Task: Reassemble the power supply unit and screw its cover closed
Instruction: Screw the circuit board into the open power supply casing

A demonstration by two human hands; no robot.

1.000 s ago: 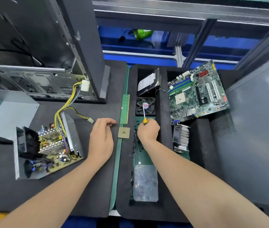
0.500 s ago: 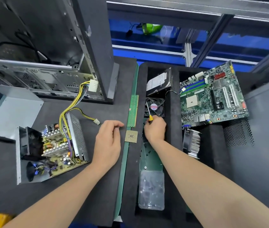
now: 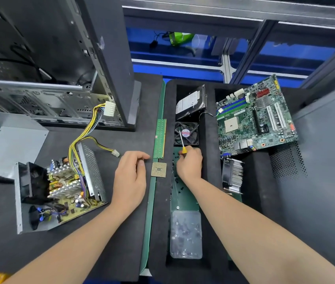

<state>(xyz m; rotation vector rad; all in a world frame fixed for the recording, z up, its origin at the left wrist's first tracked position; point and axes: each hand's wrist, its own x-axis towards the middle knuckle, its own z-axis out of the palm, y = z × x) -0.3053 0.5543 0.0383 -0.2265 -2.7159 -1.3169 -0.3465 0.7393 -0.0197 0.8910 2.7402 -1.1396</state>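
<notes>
The power supply unit (image 3: 60, 191) lies open at the left on the black mat, its circuit board, heat sinks and yellow cable bundle exposed. A grey metal cover (image 3: 12, 146) lies behind it at the far left. My left hand (image 3: 130, 179) rests on the mat right of the unit, fingers loosely bent, holding nothing. My right hand (image 3: 190, 166) grips a small yellow-handled screwdriver (image 3: 183, 140) over the tray slot where small black screws (image 3: 180, 188) lie scattered on green. The screwdriver's shaft points up over the fan.
A CPU chip (image 3: 158, 169) and a RAM stick (image 3: 160, 138) lie between my hands. The foam tray holds a case fan (image 3: 191, 130), hard drive (image 3: 191, 102), motherboard (image 3: 254, 119), heatsink (image 3: 233, 176) and a clear screw box (image 3: 186, 234). An open PC case (image 3: 45, 103) stands behind.
The view shifted slightly, so everything slid right in frame. Both hands stay in about the same places; my right hand still holds the screwdriver over the screws.
</notes>
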